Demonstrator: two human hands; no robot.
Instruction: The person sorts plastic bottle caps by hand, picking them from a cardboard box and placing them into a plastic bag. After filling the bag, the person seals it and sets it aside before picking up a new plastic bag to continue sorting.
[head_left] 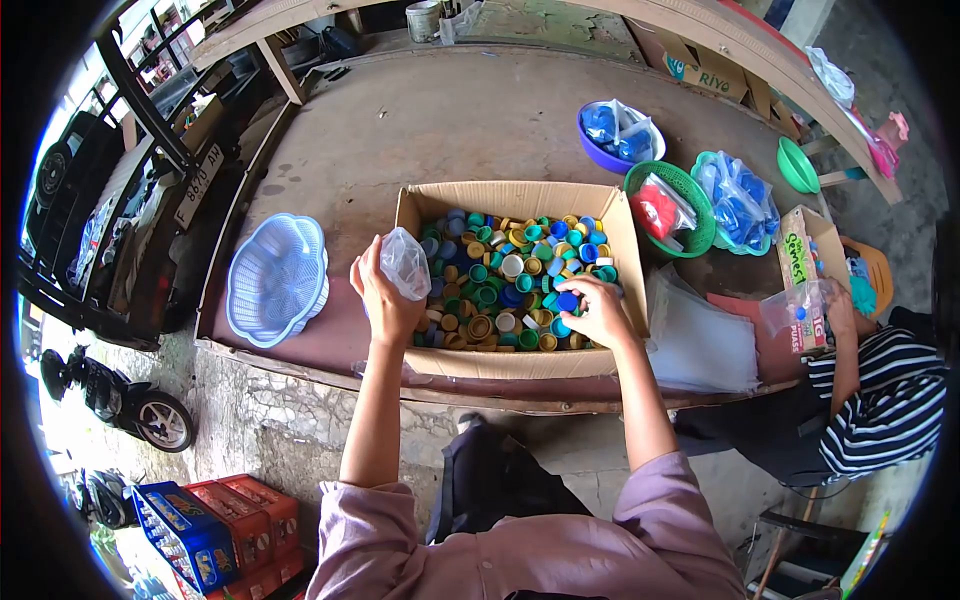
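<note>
A cardboard box (pixel 520 364) full of bottle caps in green, yellow, blue and white stands on the table in front of me. My left hand (pixel 388 300), at the box's left side, is closed on a clear plastic bag (pixel 404 264) that is held upright. Over the right part of the box, my right hand (pixel 597 308) pinches a dark blue bottle cap (pixel 568 301) between thumb and fingers. More caps lie just below those fingertips. Whether the bag has anything in it is hard to see.
A pale blue plastic basket (pixel 278 280) sits left of the box. To the right are clear plastic sheets (pixel 705 340), a green basket (pixel 703 215) and a purple basin (pixel 618 165) with filled bags. A co-worker's hand (pixel 842 310) is near another box (pixel 800 250).
</note>
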